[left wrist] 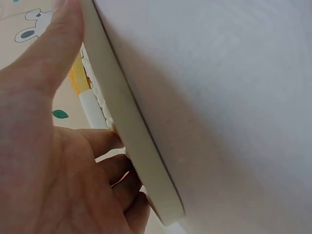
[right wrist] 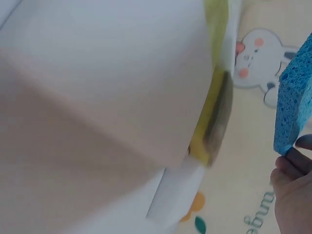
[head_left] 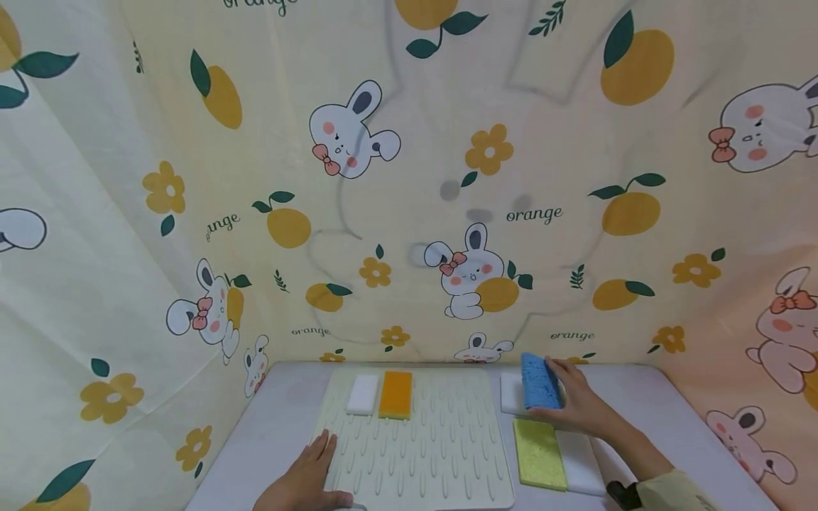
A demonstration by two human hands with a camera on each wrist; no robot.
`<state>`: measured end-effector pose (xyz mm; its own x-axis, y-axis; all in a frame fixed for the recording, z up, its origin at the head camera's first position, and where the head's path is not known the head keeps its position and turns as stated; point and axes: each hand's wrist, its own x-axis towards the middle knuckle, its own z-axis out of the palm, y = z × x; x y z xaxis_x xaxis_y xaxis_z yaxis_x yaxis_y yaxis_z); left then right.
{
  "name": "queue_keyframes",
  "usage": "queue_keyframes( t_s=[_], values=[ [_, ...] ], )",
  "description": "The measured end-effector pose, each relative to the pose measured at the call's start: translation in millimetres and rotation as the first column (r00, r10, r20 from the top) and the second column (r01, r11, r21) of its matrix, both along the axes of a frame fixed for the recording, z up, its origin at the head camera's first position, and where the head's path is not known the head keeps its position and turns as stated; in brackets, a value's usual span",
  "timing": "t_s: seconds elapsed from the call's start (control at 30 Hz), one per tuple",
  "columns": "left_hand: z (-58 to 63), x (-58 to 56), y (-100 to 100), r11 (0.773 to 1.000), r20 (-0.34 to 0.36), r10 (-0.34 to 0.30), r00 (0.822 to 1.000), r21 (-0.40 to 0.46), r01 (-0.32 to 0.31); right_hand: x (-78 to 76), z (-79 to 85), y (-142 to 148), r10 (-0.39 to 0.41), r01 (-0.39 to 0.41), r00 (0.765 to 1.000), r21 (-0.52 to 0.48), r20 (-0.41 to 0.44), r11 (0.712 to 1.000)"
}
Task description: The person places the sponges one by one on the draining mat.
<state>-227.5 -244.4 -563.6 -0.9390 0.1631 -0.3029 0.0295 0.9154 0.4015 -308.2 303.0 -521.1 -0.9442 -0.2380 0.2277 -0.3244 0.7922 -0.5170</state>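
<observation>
My right hand (head_left: 578, 401) pinches a blue porous sponge (head_left: 540, 382) by its right side, between thumb and fingers. In the head view the sponge is tilted upright and overlaps a white block (head_left: 511, 392) at the back right. The right wrist view shows the blue sponge (right wrist: 294, 92) with fingertips at its lower corner. At the front left, my left hand (head_left: 303, 472) rests on the corner of a cream mat (head_left: 415, 454) with raised ridges, its fingers on the left edge. On the mat's far part lie a white block (head_left: 362, 394) and an orange sponge (head_left: 395, 395).
Right of the mat, a yellow-green sponge (head_left: 540, 454) lies against a white block (head_left: 580, 463), near my right forearm. A printed cloth with rabbits and oranges (head_left: 409, 199) stands behind and on both sides of the white table (head_left: 255, 426).
</observation>
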Motion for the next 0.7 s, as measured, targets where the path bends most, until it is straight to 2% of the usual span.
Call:
queue_keyframes(
  t_s=[0.17,0.43,0.7],
  values=[
    [-0.4,-0.1,-2,1.000,-0.015,-0.022,1.000,-0.002,0.022,-2.8,0.1,-17,0.014,-0.014,1.000,-0.021,-0.008,1.000],
    [1.8,0.0,-2,1.000,-0.004,-0.023,1.000,-0.001,0.023,-7.4,-3.4,-39,0.062,-0.063,0.998,-0.035,-0.028,0.997],
    [-0.6,-0.2,-1,1.000,0.004,-0.005,1.000,0.008,0.005,-10.7,-10.7,-62,0.059,-0.059,0.997,-0.002,-0.053,0.998]
  ],
)
